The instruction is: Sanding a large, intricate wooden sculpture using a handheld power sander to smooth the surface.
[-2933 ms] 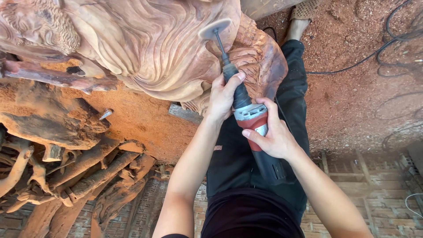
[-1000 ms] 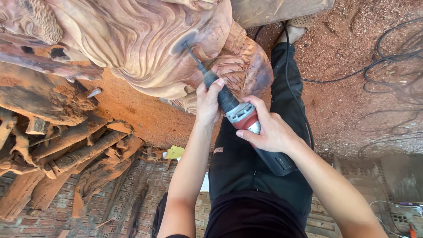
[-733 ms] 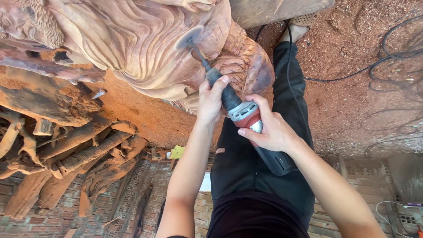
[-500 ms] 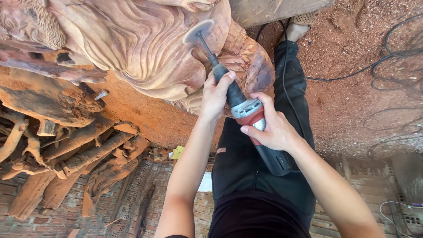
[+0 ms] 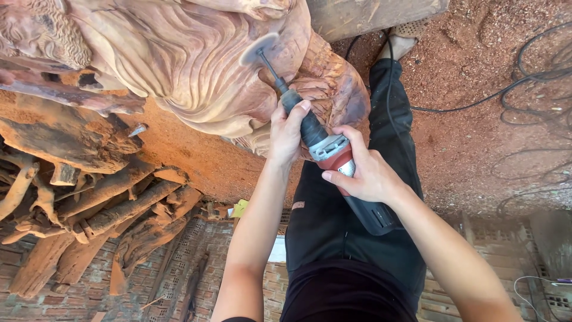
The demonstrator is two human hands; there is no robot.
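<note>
While both your hands wrap the stiff, weighty grinder (image 5: 333, 158), left hand (image 5: 287, 132) near the neck, right hand (image 5: 364, 173) on the body, its disc (image 5: 258, 49) at eleven o'clock touches the hard wooden carving (image 5: 179, 65).

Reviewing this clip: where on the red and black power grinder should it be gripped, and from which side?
Probably two-handed, as shown: the left hand round the slim black neck behind the shaft, the right hand round the red body of the grinder, both from the rear. The disc sits far forward against the wood carving.

Woodcarving workshop: carved statue (image 5: 196, 65), sawdust floor (image 5: 476, 119), logs (image 5: 107, 203)
</note>
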